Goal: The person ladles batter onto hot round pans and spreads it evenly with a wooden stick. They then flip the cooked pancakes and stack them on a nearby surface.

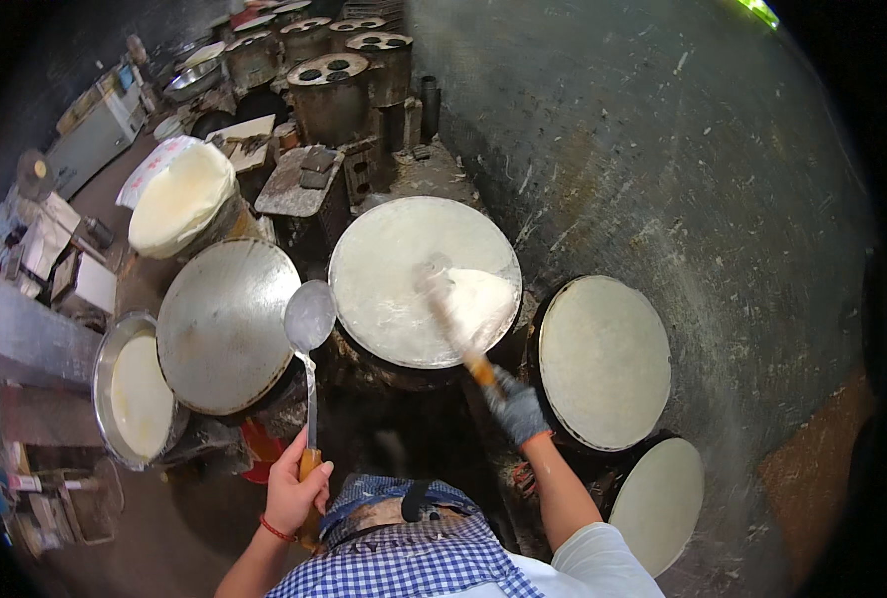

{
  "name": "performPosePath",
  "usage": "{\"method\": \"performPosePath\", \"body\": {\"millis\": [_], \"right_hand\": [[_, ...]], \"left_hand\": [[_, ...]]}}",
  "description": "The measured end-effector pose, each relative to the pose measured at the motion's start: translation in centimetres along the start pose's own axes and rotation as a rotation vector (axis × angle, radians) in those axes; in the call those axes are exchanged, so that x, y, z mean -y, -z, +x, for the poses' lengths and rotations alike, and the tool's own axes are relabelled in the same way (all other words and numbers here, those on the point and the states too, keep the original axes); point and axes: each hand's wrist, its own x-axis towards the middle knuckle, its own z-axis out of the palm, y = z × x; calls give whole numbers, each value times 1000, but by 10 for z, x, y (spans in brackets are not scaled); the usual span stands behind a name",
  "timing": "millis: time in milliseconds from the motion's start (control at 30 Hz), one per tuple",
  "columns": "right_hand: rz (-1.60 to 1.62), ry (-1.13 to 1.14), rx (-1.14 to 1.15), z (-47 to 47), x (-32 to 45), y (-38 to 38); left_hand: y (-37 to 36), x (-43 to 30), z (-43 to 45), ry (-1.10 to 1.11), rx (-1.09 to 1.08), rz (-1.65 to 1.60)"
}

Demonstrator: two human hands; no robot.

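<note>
My left hand point(298, 478), bare with a red bracelet at the wrist, grips the wooden handle of a large metal ladle point(310, 318). The ladle's bowl hangs between two round griddles and looks wet with pale liquid. My right hand point(517, 407) wears a dark glove and holds a wooden-handled tool point(477, 368), its far end blurred by motion. That end lies over the middle round griddle point(384, 254), which is coated with thin pale batter point(479, 299). A thicker white patch of batter sits on its right side.
To the left are a bare-looking griddle point(227, 329), a metal basin of pale batter point(141, 396) and a stack of thin round sheets point(182, 198). Two pale-topped griddles point(604, 362) point(660, 504) stand at right along the grey wall point(638, 164). Cylindrical stoves point(331, 97) stand behind.
</note>
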Motion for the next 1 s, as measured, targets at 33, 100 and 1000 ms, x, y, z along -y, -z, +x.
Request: {"method": "performPosePath", "body": {"millis": [33, 100, 1000], "right_hand": [[-112, 14, 109, -16, 1, -5], [-253, -187, 132, -28, 0, 10], [-12, -343, -327, 76, 67, -73]], "left_hand": [[3, -1, 2, 3, -4, 19], [8, -4, 5, 7, -28, 3], [19, -29, 47, 1, 72, 63]]}}
